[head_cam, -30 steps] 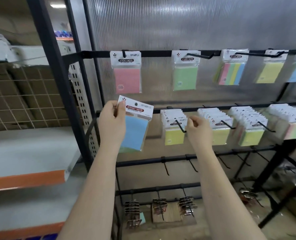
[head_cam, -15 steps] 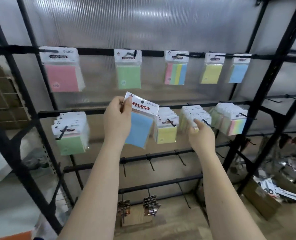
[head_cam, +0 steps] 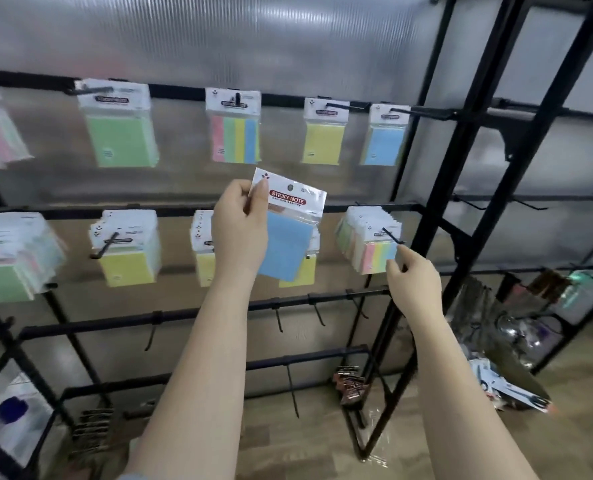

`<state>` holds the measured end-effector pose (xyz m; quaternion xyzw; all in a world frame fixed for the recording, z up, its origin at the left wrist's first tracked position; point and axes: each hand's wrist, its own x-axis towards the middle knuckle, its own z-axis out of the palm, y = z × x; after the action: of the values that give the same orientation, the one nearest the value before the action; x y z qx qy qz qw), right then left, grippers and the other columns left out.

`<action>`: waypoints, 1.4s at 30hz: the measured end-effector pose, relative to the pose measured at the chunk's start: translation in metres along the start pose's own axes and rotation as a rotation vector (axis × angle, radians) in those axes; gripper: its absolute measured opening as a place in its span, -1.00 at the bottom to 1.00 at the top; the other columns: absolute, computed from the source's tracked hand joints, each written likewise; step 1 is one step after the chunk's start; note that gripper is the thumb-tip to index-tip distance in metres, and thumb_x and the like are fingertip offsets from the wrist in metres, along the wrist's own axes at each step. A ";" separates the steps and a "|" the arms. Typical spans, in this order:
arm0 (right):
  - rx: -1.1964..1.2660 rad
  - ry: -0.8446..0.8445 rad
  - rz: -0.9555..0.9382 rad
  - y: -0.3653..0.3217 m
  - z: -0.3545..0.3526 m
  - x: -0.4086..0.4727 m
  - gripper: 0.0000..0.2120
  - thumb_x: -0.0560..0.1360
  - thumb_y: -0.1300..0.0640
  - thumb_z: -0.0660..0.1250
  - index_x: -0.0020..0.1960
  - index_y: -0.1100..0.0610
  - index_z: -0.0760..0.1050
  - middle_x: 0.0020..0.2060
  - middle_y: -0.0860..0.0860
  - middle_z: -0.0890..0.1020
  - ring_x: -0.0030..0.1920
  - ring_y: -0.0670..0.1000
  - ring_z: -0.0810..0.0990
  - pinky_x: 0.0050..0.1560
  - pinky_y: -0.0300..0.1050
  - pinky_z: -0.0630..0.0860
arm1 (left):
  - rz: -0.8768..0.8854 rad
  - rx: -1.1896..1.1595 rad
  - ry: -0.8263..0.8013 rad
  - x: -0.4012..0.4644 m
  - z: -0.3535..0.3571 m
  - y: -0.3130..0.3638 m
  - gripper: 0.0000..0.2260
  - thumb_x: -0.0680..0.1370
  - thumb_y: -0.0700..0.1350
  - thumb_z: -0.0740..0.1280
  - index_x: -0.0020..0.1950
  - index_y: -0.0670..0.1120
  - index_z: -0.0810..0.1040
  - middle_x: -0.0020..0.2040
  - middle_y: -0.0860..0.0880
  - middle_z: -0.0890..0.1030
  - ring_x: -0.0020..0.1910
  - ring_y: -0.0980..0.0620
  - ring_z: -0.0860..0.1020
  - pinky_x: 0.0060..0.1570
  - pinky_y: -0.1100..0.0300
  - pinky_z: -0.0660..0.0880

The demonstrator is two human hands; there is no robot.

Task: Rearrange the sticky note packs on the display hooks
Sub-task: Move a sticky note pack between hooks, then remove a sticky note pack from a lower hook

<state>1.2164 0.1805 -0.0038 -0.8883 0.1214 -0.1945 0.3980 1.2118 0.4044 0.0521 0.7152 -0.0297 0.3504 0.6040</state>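
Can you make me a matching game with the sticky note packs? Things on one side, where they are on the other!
Things:
1. blue pack
2. striped stack
3. green pack
4. top blue pack

Places:
A. top rail, left part
B. held in the left hand
C. top rail, far right
D. middle rail hook, by the right hand

Pairs: 1-B, 2-D, 3-A, 4-C

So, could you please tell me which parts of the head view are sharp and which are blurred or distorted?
In the head view the blue pack in the left hand is sharp, with its label readable; the packs at the left edge are smeared; the rack posts lean, as wide-angle lenses do; the ribbed back panel shows soft glare.
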 end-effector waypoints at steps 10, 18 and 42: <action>0.033 0.061 0.031 0.051 -0.019 0.071 -0.58 0.59 0.12 0.19 0.44 0.11 0.34 0.31 0.05 0.51 -0.06 -0.09 0.55 -0.20 -0.41 0.32 | 0.044 -0.134 -0.103 0.019 0.104 0.010 -0.81 0.56 -0.06 0.32 -0.24 0.04 0.41 -0.30 0.14 0.62 -0.35 0.20 0.52 -0.35 0.34 0.36; 0.020 -0.075 0.057 0.071 -0.004 0.147 -0.57 0.58 0.13 0.22 0.44 0.12 0.33 0.32 0.04 0.50 0.32 0.04 0.45 0.24 -0.16 0.36 | 0.158 -0.202 -0.163 0.065 0.174 0.010 -0.84 0.54 -0.06 0.35 -0.21 0.06 0.43 -0.34 0.27 0.60 -0.31 0.28 0.58 -0.32 0.38 0.41; 0.069 -0.544 -0.219 0.100 0.000 0.206 -0.74 0.56 0.10 0.27 0.22 -0.04 0.56 0.03 -0.20 0.61 -0.04 -0.27 0.52 -0.11 -0.44 0.38 | 0.256 -0.159 0.001 0.066 0.266 0.054 -0.87 0.52 -0.08 0.39 -0.11 -0.12 0.51 -0.29 0.15 0.64 -0.27 0.14 0.63 -0.24 0.10 0.54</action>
<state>1.3947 0.0391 -0.0284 -0.9016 -0.0928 0.0048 0.4225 1.3601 0.1801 0.1263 0.6551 -0.1479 0.4216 0.6093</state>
